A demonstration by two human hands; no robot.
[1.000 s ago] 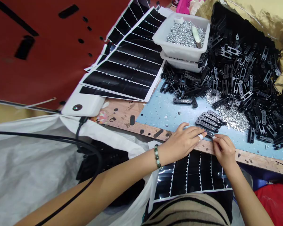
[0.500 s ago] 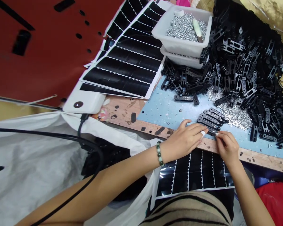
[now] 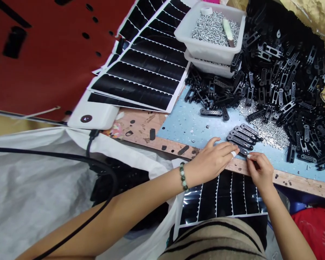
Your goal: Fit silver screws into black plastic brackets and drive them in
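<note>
A short row of black perforated plastic links (image 3: 241, 135) lies side by side near the table's front edge. My left hand (image 3: 215, 158), fingers stretched out, rests its fingertips on the left end of the nearest link. White tape wraps one of its fingers, and a green bead bracelet circles the wrist. At the other end of that link, my right hand (image 3: 261, 169) has thumb and forefinger pinched together; white shows at the fingertip, and whatever they hold is too small to tell. Just beyond the row lie loose small screws and nuts (image 3: 272, 131).
A heap of black plastic links (image 3: 281, 79) covers the right of the blue mat (image 3: 184, 122). Two stacked white tubs (image 3: 211, 50), the upper holding screws, stand behind. Black sticker sheets (image 3: 148, 68) lie left, beside a white box with a cable (image 3: 90, 117). Another sticker sheet (image 3: 222, 198) is on my lap.
My right hand has shifted very slightly left and down at the link's end. The left hand stays in place, and the view has tilted a little.
</note>
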